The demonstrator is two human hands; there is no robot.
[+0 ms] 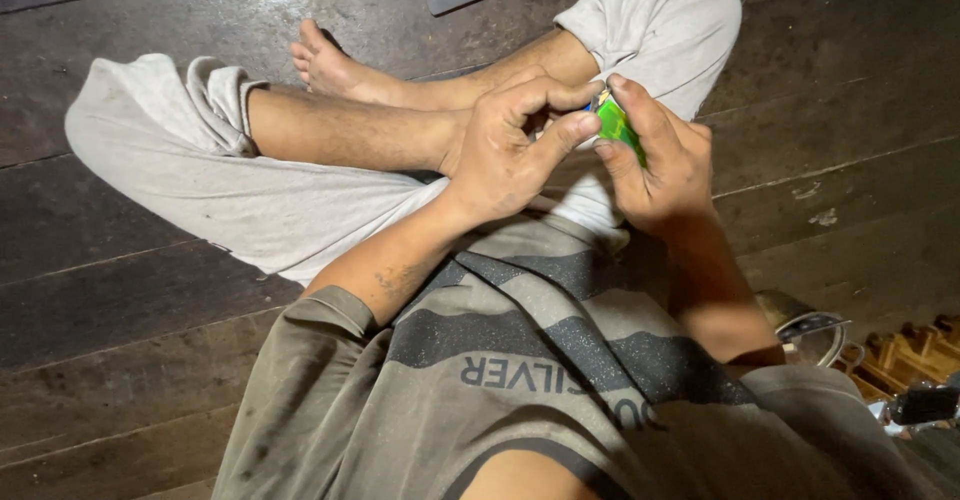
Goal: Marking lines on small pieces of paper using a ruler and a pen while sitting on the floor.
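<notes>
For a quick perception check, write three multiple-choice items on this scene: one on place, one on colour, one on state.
1. Where is the small packet? A between both hands B on the floor C on the foot
2. Its colour? A red B green C black
3. How are the legs? A stretched out B crossed C kneeling

A: the left hand and right hand pinch it above the lap.
B: its face is bright green.
B: the shins overlap, with a bare foot on the wooden floor.

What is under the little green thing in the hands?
Under the small green packet, held by both the left hand and right hand, are the person's crossed legs in light trousers. Fingers hide the packet's lower part.
</notes>
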